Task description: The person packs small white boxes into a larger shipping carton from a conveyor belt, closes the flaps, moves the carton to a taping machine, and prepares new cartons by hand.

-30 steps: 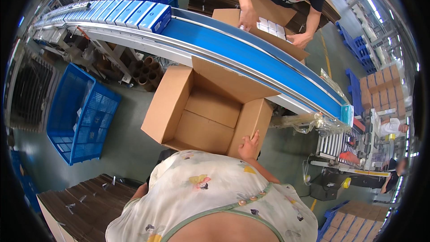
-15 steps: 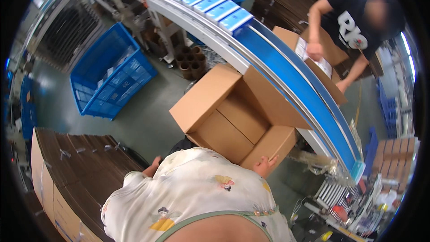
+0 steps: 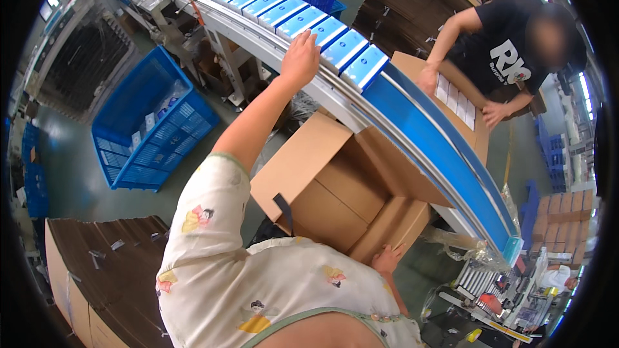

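Observation:
My left hand (image 3: 301, 59) reaches up to the conveyor, its outstretched fingers at the near edge of a row of blue-and-white boxes (image 3: 327, 28). Whether it presses on one of them I cannot tell. An open cardboard carton (image 3: 332, 196) stands before me against the conveyor's near side, flaps spread, with nothing visible inside. Low on its right flap rests my right hand (image 3: 389, 259), fingers extended along the cardboard. A dark strip (image 3: 282, 211) hangs over the carton's left flap.
The blue belt (image 3: 425, 132) curves down to the right. Across it a co-worker (image 3: 503, 45) handles a carton (image 3: 467, 122) packed with white boxes. A blue crate (image 3: 158, 148) stands on the floor at left; flattened cardboard (image 3: 116, 270) is stacked at lower left.
My left hand has risen from beside my body to the boxes on the conveyor. The row of boxes has advanced along the belt. My right hand stays at the carton's flap.

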A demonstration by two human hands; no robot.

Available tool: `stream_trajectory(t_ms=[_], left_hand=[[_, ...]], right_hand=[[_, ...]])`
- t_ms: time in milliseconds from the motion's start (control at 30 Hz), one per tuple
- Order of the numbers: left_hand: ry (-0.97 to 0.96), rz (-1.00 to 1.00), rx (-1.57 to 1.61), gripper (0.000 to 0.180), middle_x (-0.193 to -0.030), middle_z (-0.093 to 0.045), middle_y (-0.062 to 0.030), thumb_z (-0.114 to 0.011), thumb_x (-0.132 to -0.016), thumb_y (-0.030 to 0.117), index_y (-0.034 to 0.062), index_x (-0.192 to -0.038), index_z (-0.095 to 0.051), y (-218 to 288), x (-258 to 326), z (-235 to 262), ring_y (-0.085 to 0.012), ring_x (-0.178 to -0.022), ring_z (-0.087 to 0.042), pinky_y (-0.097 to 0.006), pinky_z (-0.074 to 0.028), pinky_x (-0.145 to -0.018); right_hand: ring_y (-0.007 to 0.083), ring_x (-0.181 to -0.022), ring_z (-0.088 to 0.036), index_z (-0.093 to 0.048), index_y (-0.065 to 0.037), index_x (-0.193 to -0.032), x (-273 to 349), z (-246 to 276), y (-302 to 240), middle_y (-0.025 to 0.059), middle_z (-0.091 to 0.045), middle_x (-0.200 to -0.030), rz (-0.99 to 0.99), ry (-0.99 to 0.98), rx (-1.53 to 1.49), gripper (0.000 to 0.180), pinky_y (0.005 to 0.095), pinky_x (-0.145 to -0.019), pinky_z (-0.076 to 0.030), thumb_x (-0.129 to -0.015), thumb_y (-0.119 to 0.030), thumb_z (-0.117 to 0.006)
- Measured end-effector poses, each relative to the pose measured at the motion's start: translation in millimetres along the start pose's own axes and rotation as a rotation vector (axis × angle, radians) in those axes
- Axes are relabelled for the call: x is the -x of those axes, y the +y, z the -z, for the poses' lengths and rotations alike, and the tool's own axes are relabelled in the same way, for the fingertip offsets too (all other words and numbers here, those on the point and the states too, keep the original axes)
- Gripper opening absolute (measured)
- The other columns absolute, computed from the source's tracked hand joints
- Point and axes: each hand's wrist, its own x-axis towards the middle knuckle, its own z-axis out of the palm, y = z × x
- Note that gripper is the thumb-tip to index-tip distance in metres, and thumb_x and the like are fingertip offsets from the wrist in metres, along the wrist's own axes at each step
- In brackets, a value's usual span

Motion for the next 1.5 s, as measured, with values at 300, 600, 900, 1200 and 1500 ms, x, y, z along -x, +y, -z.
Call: stream_trajectory(t_ms=[300, 600, 900, 1200, 1500], left_hand=[[-0.122, -0.073, -0.019, 0.022, -0.113, -0.053, -0.016, -0.052, -0.08, 0.016, 0.0044, -0.098, -0.059, 15.4, -4.3, -24.3, -0.0312, -0.106, -0.048, -0.038, -0.041, -0.088], [-0.316, 0.21, -0.472, 0.042, -0.104, -0.054, -0.0174, -0.047, -0.083, 0.037, 0.0041, -0.107, -0.055, -58.8, -83.9, -26.4, -0.0311, -0.102, -0.048, -0.04, -0.041, -0.085], [-0.733, 0.258, -0.073, 0.078, -0.115, -0.051, -0.023, -0.059, -0.073, 0.045, 0.0098, -0.134, -0.025, -16.2, -87.6, -35.4, -0.0339, -0.104, -0.053, -0.037, -0.041, -0.088], [-0.991, 0.157, 0.184, 0.106, -0.116, -0.045, -0.0317, -0.067, -0.059, 0.062, -0.0111, -0.126, -0.028, 101.5, -54.4, -81.6, -0.0374, -0.108, -0.049, -0.037, -0.042, -0.089], [-0.974, 0.22, 0.292, 0.107, -0.107, -0.052, -0.0288, -0.07, -0.051, 0.065, -0.0122, -0.118, -0.036, 114.4, -47.5, -98.6, -0.0344, -0.099, -0.055, -0.035, -0.044, -0.085]], right_hand=[[0.047, -0.112, -0.034, -0.051, -0.007, -0.103, 1.0, -6.2, -4.6, 0.0317, -0.012, -0.135, 0.033, 0.039, -0.045, 0.04, 0.0476, -0.093, -0.032, -0.064, -0.01, -0.058], [0.0355, -0.09, -0.053, -0.058, -0.001, -0.093, -38.3, 52.3, 24.2, 0.0205, -0.058, -0.092, 0.251, -0.324, -0.273, 0.025, 0.0386, -0.075, -0.044, -0.072, -0.015, -0.057], [0.022, -0.072, -0.058, -0.056, -0.001, -0.104, -127.3, 252.6, -118.9, 0.0122, -0.06, -0.089, 0.506, 0.606, -0.487, 0.027, 0.0305, -0.064, -0.046, -0.078, -0.008, -0.056], [0.0314, -0.093, -0.057, -0.024, 0.008, -0.129, -235.6, 241.4, -91.4, 0.0249, -0.053, -0.109, 0.172, 0.241, -0.56, 0.085, 0.0347, -0.078, -0.045, -0.069, -0.036, -0.065], [0.025, -0.081, -0.059, -0.048, 0.005, -0.101, -266.0, 223.5, -81.4, 0.0154, -0.06, -0.09, 0.158, 0.173, -0.958, 0.055, 0.0312, -0.072, -0.044, -0.063, -0.032, -0.065]])
